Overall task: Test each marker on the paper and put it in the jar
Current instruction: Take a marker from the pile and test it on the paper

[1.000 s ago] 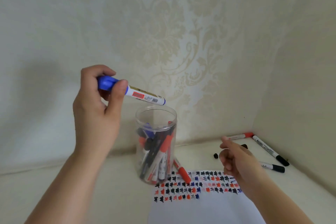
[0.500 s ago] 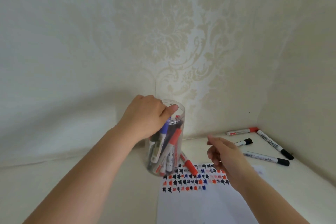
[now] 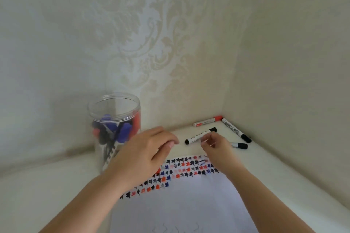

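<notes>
My left hand (image 3: pixel 145 154), fingers loosely curled on nothing, hid part of the paper (image 3: pixel 181 200) and the jar (image 3: pixel 113 111) of blurred markers, while my right hand (image 3: pixel 216 146) pinched a black marker (image 3: pixel 197 137) on the table (image 3: pixel 284 176), another half hidden behind it.

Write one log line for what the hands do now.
right hand: pinches black marker | left hand: empty, by jar | paper: scribbles

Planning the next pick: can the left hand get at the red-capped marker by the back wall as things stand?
Probably not easily: the right hand and the black marker it pinches lie between the left hand and the red-capped marker.
</notes>
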Action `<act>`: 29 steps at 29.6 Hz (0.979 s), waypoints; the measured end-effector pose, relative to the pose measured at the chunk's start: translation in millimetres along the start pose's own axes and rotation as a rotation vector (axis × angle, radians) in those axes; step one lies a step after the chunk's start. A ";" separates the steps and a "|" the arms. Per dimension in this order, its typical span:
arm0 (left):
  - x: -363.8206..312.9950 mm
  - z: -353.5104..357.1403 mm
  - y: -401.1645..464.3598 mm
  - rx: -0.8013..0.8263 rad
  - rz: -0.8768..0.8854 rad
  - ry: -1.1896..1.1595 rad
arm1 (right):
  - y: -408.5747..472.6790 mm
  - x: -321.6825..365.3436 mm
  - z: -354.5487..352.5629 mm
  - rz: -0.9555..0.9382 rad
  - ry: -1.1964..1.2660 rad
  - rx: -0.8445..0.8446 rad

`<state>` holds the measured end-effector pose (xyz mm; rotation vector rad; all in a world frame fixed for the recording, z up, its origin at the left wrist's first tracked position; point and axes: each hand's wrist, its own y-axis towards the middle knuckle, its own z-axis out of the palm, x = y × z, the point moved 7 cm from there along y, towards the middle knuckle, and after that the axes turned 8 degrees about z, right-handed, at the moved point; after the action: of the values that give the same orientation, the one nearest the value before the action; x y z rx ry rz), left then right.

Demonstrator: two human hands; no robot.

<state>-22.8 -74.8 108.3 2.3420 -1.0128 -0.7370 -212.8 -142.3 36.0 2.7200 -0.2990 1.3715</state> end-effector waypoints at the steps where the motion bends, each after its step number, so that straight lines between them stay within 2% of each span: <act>1: 6.3 15.7 -2.4 0.036 -0.043 -0.019 | 6.7 -6.3 -10.9 -0.027 -0.113 -0.054; 5: 24.5 58.4 -4.8 0.102 -0.189 -0.102 | 30.1 -34.5 -43.1 -0.035 -0.685 -0.157; 7: 28.0 69.0 -1.8 0.082 -0.237 -0.148 | 35.3 -46.2 -51.4 -0.009 -0.867 -0.157; 11: 30.0 77.5 -3.3 0.006 -0.275 -0.217 | 40.2 -58.0 -52.6 -0.100 -1.042 -0.179; 15: 38.2 82.9 -10.8 0.029 -0.289 -0.215 | 42.2 -55.2 -55.5 -0.255 -1.114 -0.238; 17: 42.0 83.7 -15.2 0.029 -0.304 -0.214 | 35.8 -46.6 -63.9 -0.276 -0.969 -0.288; 19: 42.7 81.0 -17.7 0.003 -0.309 -0.211 | 20.6 -30.0 -71.4 -0.248 -0.550 -0.315; 20: 41.7 78.5 -17.1 -0.016 -0.303 -0.206 | 11.4 -20.2 -68.0 -0.225 -0.287 -0.249; 22: 38.5 74.6 -14.6 -0.034 -0.285 -0.200 | -8.3 0.2 -42.3 -0.132 0.098 0.017; 24: 33.3 74.3 -13.1 -0.009 -0.257 -0.228 | -25.8 10.4 -4.8 -0.037 0.264 0.272; 25: 30.0 74.9 -13.4 0.009 -0.239 -0.256 | -31.3 12.4 10.9 -0.025 0.305 0.343; 29: 21.0 83.6 -16.9 0.144 -0.229 -0.341 | -36.4 7.8 44.5 0.018 0.527 0.444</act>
<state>-55.4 -98.3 30.2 2.5403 -0.9690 -1.2213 -165.6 -114.8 16.4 2.5050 0.0274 2.3140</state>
